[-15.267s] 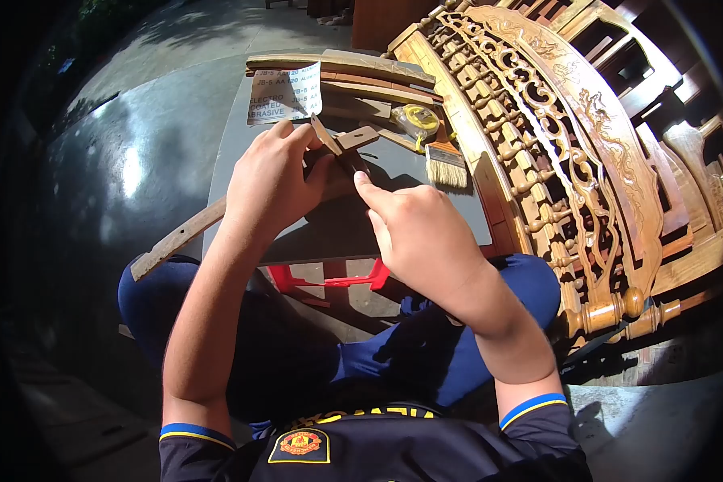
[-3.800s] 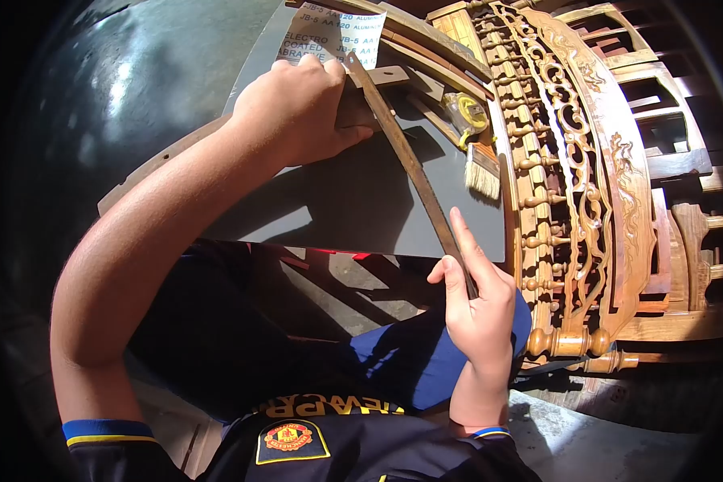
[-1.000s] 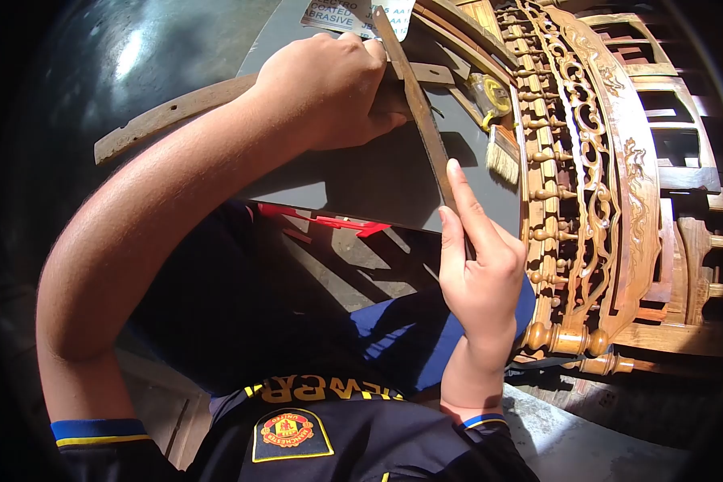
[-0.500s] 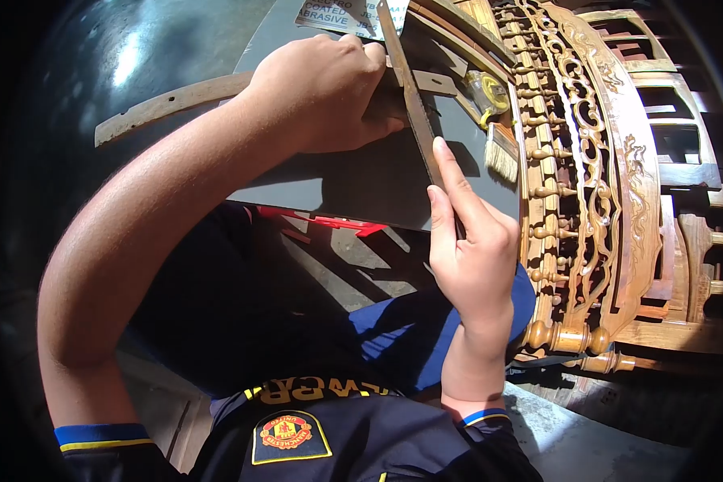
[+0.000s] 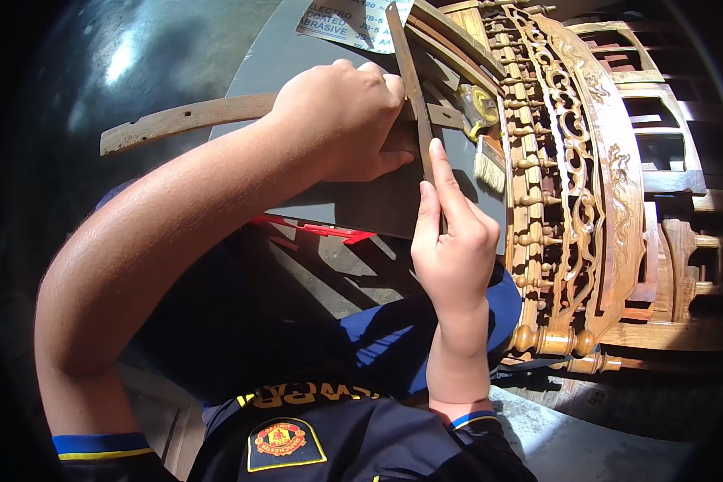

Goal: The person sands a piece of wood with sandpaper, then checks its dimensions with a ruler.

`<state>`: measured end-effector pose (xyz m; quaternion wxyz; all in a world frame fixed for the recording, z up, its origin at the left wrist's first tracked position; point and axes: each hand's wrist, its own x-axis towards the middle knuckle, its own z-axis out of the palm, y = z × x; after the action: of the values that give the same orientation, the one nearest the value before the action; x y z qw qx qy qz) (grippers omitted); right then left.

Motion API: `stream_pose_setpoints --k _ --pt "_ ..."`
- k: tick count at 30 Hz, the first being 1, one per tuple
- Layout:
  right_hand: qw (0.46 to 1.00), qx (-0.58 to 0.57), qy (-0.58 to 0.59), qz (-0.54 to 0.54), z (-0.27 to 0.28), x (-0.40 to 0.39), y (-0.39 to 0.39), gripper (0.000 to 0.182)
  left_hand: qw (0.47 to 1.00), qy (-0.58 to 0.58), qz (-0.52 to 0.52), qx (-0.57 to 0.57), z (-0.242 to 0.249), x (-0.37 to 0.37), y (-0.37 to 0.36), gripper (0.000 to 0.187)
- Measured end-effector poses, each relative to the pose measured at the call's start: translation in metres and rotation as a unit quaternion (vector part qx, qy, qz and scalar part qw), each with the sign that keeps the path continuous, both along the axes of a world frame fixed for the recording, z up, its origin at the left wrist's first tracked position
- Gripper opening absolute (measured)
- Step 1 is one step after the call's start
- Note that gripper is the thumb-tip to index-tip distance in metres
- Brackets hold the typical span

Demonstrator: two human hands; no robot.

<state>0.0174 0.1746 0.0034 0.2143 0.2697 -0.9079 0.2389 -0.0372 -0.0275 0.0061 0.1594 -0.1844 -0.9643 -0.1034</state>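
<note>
My left hand (image 5: 341, 120) is closed around the middle of a curved wooden strip (image 5: 189, 120) that has small holes near its ends. In my right hand (image 5: 456, 241) is a long, narrow, flat tool (image 5: 410, 76), perhaps a file, with my index finger stretched along it. The tool lies across the strip just to the right of my left fist, its far tip over a printed abrasive sheet (image 5: 353, 24). My left palm and its underside are hidden.
A grey board (image 5: 297, 64) lies under the work. At its right are a brush (image 5: 489, 165), a clear and yellow object (image 5: 478, 104) and long wooden pieces (image 5: 458, 48). Carved wooden furniture (image 5: 618, 185) stands further right, and a red bar (image 5: 317, 229) shows below the board.
The view has shifted slightly. In it, the strip and my left hand sit a little lower and to the right, while my right hand is further left. Both grips look the same.
</note>
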Motion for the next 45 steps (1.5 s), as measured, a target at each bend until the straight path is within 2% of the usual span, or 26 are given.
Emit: stream_pose_setpoints --k 2,7,9,12,13,14,17,22,26,29,31,35,39,42,45 --pt "0.999 0.032 -0.01 -0.015 0.005 0.015 0.007 0.056 1.0 -0.017 -0.003 -0.009 -0.002 0.006 0.006 0.066" --pt "0.998 0.028 -0.01 -0.051 -0.001 0.022 0.004 0.055 1.0 -0.007 -0.023 0.001 -0.002 0.006 0.01 0.066" --pt "0.998 -0.033 -0.01 -0.048 -0.007 0.009 -0.003 0.049 1.0 -0.016 -0.018 -0.002 -0.001 0.007 0.008 0.062" --pt "0.999 -0.038 0.005 -0.017 -0.011 0.003 0.0 0.053 0.999 0.024 -0.027 0.006 0.002 0.008 0.0 0.055" --pt "0.999 -0.02 0.0 -0.025 -0.01 0.007 0.001 0.055 0.999 0.041 -0.033 0.011 0.0 0.011 -0.003 0.052" --pt "0.999 -0.002 -0.004 -0.033 -0.009 0.011 0.002 0.057 0.995 0.082 -0.032 0.052 -0.004 0.014 -0.003 0.04" --pt "0.999 -0.018 -0.006 -0.031 -0.015 0.01 0.006 0.058 0.996 0.05 -0.029 0.063 0.0 0.023 -0.005 0.032" --pt "0.999 0.023 -0.017 -0.044 -0.004 0.014 0.005 0.058 0.993 0.088 -0.028 0.079 0.001 0.017 -0.009 0.022" --pt "0.996 0.033 -0.066 -0.052 0.011 0.046 0.015 0.055 0.992 0.103 -0.008 0.07 -0.005 0.007 -0.012 0.022" --pt "0.997 0.014 -0.074 -0.036 0.016 0.083 0.045 0.055 0.997 0.02 -0.008 0.073 0.003 0.008 -0.014 0.025" --pt "0.996 0.015 -0.071 -0.047 0.018 0.097 0.058 0.055 0.996 0.061 -0.021 0.058 -0.002 0.007 -0.015 0.025" --pt "0.996 0.015 -0.079 -0.036 0.017 0.071 0.044 0.056 0.993 0.089 -0.06 0.047 -0.003 0.004 -0.013 0.026" --pt "0.998 -0.01 -0.061 -0.006 0.018 0.03 0.023 0.053 0.993 0.112 -0.041 0.005 -0.002 -0.002 -0.019 0.024" --pt "0.995 0.038 -0.09 -0.028 0.03 0.045 0.03 0.053 0.992 0.109 -0.057 0.028 -0.004 0.002 -0.016 0.027" --pt "0.995 0.021 -0.092 -0.035 0.032 0.063 0.043 0.055 0.994 0.077 -0.065 0.043 0.001 0.014 0.0 0.028"
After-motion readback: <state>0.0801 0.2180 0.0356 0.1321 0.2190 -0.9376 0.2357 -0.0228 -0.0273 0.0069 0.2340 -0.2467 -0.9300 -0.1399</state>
